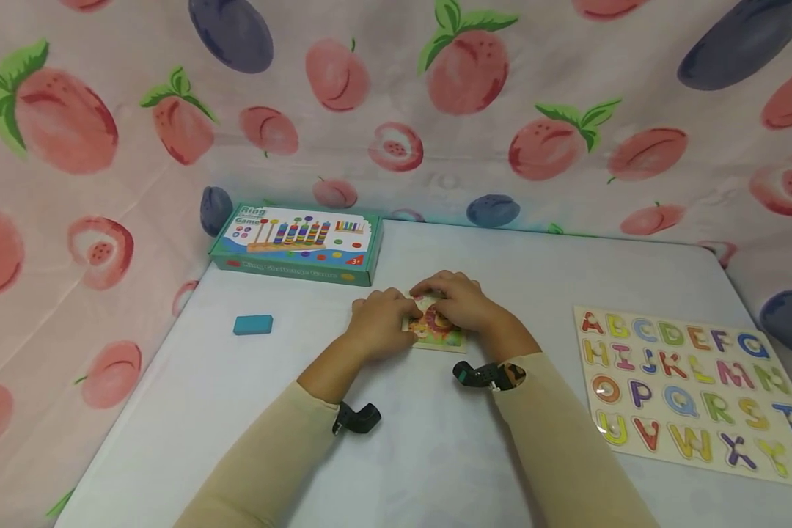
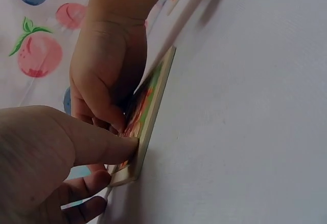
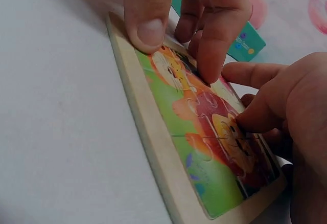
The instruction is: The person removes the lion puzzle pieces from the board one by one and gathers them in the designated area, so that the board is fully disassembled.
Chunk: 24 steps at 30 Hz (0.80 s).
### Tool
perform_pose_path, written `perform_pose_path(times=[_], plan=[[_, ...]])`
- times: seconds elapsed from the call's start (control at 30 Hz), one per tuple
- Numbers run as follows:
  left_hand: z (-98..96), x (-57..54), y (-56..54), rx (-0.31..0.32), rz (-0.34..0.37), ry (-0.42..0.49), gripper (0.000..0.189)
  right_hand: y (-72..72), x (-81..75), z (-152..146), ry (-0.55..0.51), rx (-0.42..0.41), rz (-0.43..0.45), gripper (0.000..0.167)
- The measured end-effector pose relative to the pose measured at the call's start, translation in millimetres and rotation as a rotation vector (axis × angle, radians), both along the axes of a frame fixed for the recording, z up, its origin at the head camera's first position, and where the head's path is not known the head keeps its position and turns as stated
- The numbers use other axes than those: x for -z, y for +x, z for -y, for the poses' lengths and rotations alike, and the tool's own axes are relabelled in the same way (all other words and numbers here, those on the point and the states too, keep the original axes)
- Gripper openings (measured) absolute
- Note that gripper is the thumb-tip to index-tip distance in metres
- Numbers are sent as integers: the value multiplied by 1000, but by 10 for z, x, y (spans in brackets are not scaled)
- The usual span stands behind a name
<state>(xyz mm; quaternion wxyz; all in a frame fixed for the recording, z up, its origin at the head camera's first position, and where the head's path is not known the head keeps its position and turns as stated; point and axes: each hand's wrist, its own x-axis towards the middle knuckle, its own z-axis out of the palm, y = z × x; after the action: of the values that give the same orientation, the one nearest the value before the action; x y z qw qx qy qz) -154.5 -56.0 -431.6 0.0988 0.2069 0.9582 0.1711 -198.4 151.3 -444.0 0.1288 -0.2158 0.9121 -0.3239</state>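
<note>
A small wooden jigsaw puzzle [image 1: 439, 336] with a lion picture in a pale frame lies in front of me. My left hand [image 1: 381, 323] holds its left side, the thumb on the near rim and a fingertip on the picture, as the right wrist view shows. From the far side my right hand [image 1: 463, 302] holds the puzzle, its thumb pressed on the lion's face. The fingertips of both hands lie close together. Dark gaps show beside some pieces [image 3: 214, 132]. Part of the puzzle's far edge is hidden behind the fingers.
A green Ring Challenge Game box [image 1: 297, 246] stands at the back left. Near it lies a teal block [image 1: 253, 325]. On the right is a wooden alphabet board [image 1: 693, 469] with colourful letters. A fruit-print cloth [image 1: 435, 161] hangs behind the white table [image 1: 409, 455].
</note>
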Motion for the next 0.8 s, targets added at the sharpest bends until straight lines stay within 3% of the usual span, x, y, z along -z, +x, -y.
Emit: perform_pose_path(times=[0.37, 0.8], plan=[[34, 85, -15, -49, 24, 87, 36, -34, -50, 32, 40, -6, 69, 51], [23, 61, -1, -63, 27, 84, 35, -39, -71, 52, 23, 0, 88, 51]])
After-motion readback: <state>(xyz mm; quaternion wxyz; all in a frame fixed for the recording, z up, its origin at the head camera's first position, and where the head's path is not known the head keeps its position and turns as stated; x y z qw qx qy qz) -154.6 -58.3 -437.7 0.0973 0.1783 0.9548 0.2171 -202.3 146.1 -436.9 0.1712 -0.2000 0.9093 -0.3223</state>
